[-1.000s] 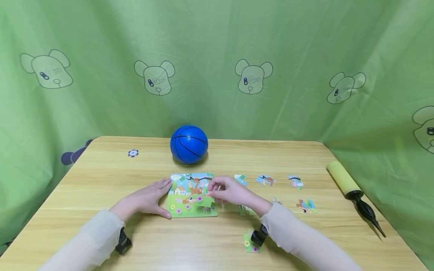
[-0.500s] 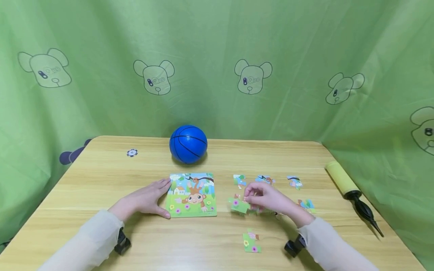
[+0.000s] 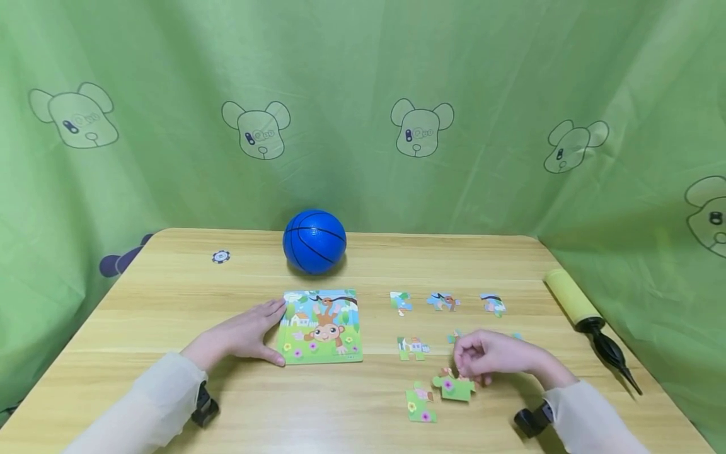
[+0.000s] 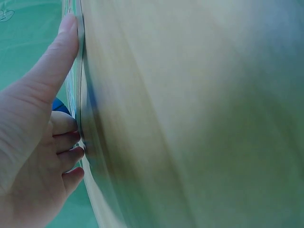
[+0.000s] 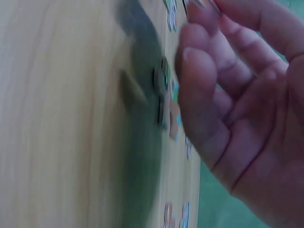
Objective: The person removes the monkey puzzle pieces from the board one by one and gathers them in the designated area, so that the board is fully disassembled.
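With straight fingers, my left hand [image 3: 246, 332] [image 4: 35, 128] touches the left side of the square monkey picture board [image 3: 322, 328]. My right hand [image 3: 501, 354] [image 5: 237, 90] pinches a green puzzle piece [image 3: 455, 388] with a purple flower, above the table right of a flowered corner piece [image 3: 420, 407]. A house piece [image 3: 413, 348] lies left of that hand. Behind it sit a leaf piece [image 3: 400, 302], a branch piece [image 3: 443, 301] and another piece [image 3: 493, 304] with a dark branch. Pieces under my right hand are partly hidden.
A blue basketball [image 3: 314, 242] stands behind the picture board. A poker chip [image 3: 221, 256] lies at the back left. Along the right edge of the table [image 3: 187, 271] is a yellow hand pump [image 3: 574, 301] with a black nozzle. Green curtains [image 3: 340, 75] hang behind.
My right hand has carried the flower piece from above the picture board to the right and nearer, beside the corner piece. My left hand has stayed at the board's edge.
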Tool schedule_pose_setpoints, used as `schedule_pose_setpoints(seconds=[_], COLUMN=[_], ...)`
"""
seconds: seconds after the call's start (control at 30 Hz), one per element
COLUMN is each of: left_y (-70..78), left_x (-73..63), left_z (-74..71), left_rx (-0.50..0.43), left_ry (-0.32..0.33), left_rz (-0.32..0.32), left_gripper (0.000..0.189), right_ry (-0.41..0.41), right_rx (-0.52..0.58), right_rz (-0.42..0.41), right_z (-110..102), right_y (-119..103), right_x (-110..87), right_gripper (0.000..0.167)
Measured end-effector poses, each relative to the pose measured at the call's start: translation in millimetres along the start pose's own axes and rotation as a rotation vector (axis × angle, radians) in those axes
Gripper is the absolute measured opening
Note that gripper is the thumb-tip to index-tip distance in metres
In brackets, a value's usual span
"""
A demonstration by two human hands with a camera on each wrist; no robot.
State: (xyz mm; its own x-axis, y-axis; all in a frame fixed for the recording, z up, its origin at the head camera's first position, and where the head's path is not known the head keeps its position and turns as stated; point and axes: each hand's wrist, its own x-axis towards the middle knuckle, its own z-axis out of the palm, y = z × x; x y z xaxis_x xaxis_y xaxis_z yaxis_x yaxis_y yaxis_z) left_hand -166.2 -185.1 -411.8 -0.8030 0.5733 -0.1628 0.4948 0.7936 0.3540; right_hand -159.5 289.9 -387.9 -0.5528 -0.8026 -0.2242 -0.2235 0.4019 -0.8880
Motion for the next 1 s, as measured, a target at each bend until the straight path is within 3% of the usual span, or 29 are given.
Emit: schedule_pose_setpoints(seconds=[0.27,0.43,0.8,1.0], left_y=[0.2,0.6,0.9,0.5], left_x=[-0.6,-0.8,-0.1,0.5], left_z=[0.1,0.0,-0.2,-0.2], left_rx=[-0.004,-0.005,0.001,-0.001], left_ry=[0.005,0.003,0.001,-0.003], left_rz=[0.000,-0.001,-0.003,-0.008], left_gripper=[0.110,0.109,0.110,0.110], right_ry=[-0.071,-0.096,-0.079,-0.070], right_rx=[0.036,0.082,0.076,0.067], right_rz=[0.028,0.048,0.073,0.086], right_z=[-2.8,-5.1,-5.4,-5.8], right_y=[10.7,17.3,24.0,20.5], right_x=[-18.6,-24.4,-23.6,-22.1], right_gripper=[0.009,0.003,0.008,0.002])
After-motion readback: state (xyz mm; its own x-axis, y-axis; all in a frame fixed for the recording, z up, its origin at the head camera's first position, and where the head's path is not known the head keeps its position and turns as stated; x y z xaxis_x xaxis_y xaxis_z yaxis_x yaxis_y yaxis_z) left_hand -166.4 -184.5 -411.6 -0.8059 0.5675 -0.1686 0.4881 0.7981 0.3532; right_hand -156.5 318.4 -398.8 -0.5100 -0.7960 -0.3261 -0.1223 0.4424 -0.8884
